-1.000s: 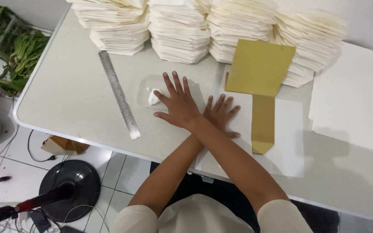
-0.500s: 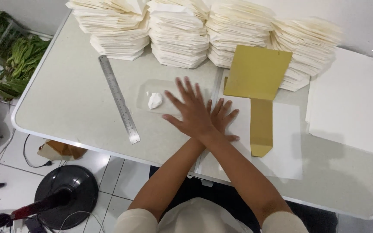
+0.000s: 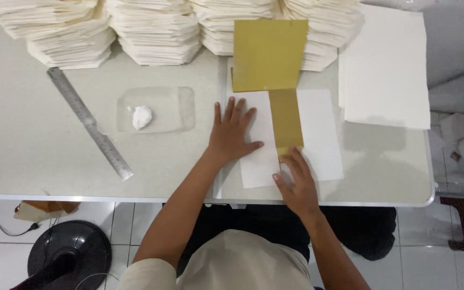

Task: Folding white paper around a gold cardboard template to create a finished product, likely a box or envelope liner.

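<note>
My left hand (image 3: 234, 133) lies flat, fingers spread, on the left part of a white sheet (image 3: 320, 134) on the table. My right hand (image 3: 297, 181) rests at the sheet's near edge, fingertips touching the lower end of a narrow gold cardboard strip (image 3: 285, 121) that lies on the sheet. A larger gold card (image 3: 269, 53) sits above the strip, leaning against the paper stacks. Neither hand grips anything.
Several tall stacks of cream paper (image 3: 154, 32) line the far edge of the pale table (image 3: 38, 156). A metal ruler (image 3: 89, 123) lies diagonally at left. A clear plate with a white glue blob (image 3: 142, 116) sits beside my left hand. White sheets (image 3: 385, 67) lie at right.
My crossed arms have uncrossed: the left hand now presses the sheet's left part, the right hand has moved to the strip's lower end. The camera has shifted closer over the table.
</note>
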